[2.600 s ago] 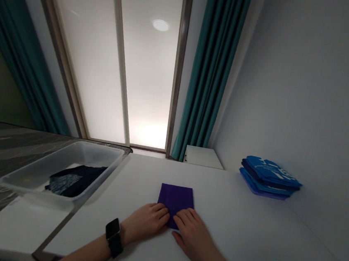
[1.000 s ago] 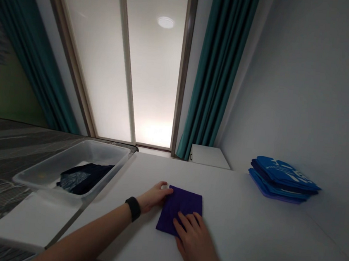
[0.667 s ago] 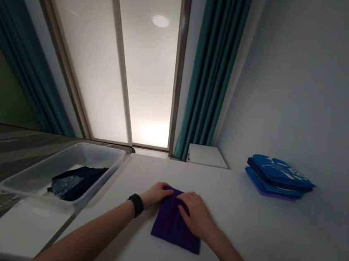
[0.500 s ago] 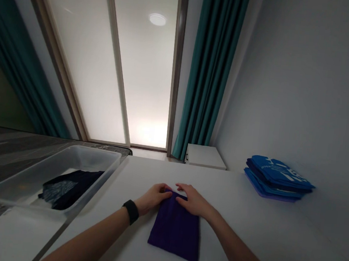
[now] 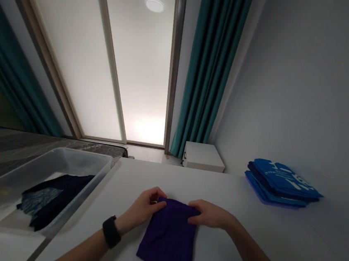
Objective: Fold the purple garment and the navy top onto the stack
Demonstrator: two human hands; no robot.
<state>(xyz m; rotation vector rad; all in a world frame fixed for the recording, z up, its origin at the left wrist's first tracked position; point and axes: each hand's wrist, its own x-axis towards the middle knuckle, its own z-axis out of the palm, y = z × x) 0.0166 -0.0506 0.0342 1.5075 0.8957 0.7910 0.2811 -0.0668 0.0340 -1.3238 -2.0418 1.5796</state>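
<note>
White table (image 5: 224,194), purple cloth (image 5: 169,238) held between left hand (image 5: 141,209) and right hand (image 5: 211,215)

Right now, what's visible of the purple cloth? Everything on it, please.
The purple cloth is a plain, deep purple piece, soft and matte, apparently fabric. It looks folded, though the layers can't be counted. It lies on the white table, roughly four-sided, with mild creases and its near edge slanting. The left hand pinches its far left corner; the right hand grips the far right corner. No print shows on the visible side.
</note>
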